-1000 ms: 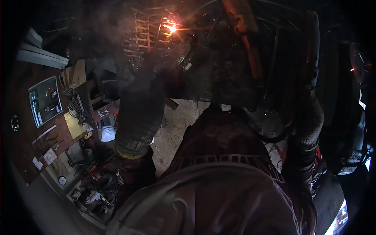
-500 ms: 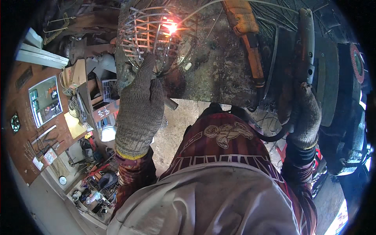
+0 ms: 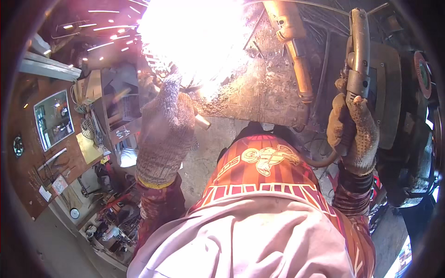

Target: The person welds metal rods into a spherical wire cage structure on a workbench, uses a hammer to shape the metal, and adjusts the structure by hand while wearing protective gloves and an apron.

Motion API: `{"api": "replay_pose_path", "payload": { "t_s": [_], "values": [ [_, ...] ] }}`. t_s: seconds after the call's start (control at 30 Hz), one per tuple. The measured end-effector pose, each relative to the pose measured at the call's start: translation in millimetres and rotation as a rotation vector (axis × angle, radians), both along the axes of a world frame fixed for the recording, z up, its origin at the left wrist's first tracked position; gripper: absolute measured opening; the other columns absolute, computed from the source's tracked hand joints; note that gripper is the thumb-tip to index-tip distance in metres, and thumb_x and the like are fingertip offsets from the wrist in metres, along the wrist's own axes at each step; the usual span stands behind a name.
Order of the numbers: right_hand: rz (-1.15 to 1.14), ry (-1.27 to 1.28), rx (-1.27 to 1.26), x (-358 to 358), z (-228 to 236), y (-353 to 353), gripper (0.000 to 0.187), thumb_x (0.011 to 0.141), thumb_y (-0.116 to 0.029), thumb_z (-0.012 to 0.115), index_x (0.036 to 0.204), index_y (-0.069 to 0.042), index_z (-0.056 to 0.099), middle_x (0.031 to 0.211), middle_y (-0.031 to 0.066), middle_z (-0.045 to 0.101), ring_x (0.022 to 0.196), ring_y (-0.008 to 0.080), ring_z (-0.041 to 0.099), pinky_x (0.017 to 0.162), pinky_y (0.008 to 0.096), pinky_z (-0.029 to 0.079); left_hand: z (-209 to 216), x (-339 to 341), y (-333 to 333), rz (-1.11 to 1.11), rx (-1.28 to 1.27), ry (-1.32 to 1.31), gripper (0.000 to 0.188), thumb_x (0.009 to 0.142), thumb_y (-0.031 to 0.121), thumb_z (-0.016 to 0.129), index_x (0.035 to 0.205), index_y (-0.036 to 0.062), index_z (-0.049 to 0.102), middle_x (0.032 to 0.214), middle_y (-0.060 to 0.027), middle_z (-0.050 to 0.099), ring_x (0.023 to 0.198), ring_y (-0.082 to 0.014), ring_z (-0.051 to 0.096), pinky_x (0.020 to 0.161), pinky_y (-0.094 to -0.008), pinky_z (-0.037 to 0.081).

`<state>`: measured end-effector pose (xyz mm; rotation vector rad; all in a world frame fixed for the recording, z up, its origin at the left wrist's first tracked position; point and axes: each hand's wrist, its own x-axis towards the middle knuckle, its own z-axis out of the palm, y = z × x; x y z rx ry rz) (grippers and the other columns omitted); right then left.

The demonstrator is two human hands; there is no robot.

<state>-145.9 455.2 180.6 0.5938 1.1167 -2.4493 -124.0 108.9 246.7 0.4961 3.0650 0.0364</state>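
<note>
In my gloved right hand [image 3: 359, 134] is a welding electrode holder [image 3: 359, 51], its handle enclosed by the fingers. A long thin electrode [image 3: 320, 3] runs left from its tip toward a white welding glare. That glare hides most of a round wire basket [image 3: 160, 66] on the metal table [image 3: 250, 104]; only its lower left bars show. My gloved left hand [image 3: 166, 127] is closed at the basket's near side, one finger reaching up to the bars. What lies under that hand is hidden. A short tube end [image 3: 202, 122] sticks out beside it.
An orange angle grinder [image 3: 294, 51] lies on the table right of the glare. Sparks fly leftward past a cardboard box [image 3: 88, 88]. A cable [image 3: 324, 162] hangs below my right hand. Tools and scrap [image 3: 116, 227] fill the lower left, and a brown board [image 3: 46, 167] stands at left.
The small orange glow on the basket has become a huge white arc with sparks. The electrode holder has shifted slightly, and my left hand stays in nearly the same place.
</note>
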Motion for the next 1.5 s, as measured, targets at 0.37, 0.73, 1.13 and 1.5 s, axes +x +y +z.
{"api": "replay_pose_path", "payload": {
  "t_s": [0.37,0.73,1.13,1.5],
  "values": [
    [0.054,0.452,0.17,23.5,-29.5,27.1,0.031,0.109,-0.02,0.049,0.129,0.001,0.06,0.107,0.0143,0.068,0.081,0.0163,0.067,0.06,0.0257,0.054,-7.4,-1.4,1.9,-0.177,-0.249,0.161,0.031,0.092,0.0,0.06,0.123,-0.005,0.06,0.138,-0.0215,0.056,0.103,-0.0306,0.065,0.085,-0.0457,0.053],
    [-0.107,0.833,1.449,38.8,-53.3,32.0,0.044,0.11,-0.039,0.042,0.114,0.0,0.061,0.08,0.0062,0.062,0.058,0.0124,0.055,0.05,0.0235,0.042,-8.8,-15.7,13.8,0.301,0.481,-0.156,0.049,0.097,0.003,0.055,0.146,0.0022,0.051,0.115,-0.0249,0.068,0.084,-0.0349,0.07,0.073,-0.0434,0.055],
    [-0.133,0.064,0.078,22.8,7.7,4.8,0.046,0.107,-0.036,0.05,0.132,0.002,0.048,0.085,0.0062,0.051,0.054,0.0124,0.048,0.042,0.0246,0.04,0.2,-10.6,14.5,0.412,0.335,-0.209,0.052,0.098,0.006,0.056,0.149,0.0051,0.049,0.118,-0.0275,0.068,0.08,-0.0354,0.071,0.08,-0.0453,0.056],
    [-0.124,0.106,0.05,34.3,5.9,8.0,0.051,0.104,-0.034,0.055,0.14,0.001,0.044,0.09,0.0066,0.053,0.057,0.0119,0.05,0.041,0.0238,0.04,-6.9,-10.6,8.5,0.291,0.238,-0.142,0.053,0.094,0.006,0.06,0.146,0.0018,0.05,0.134,-0.0276,0.062,0.116,-0.0427,0.063,0.103,-0.0487,0.048]
  ]
}}
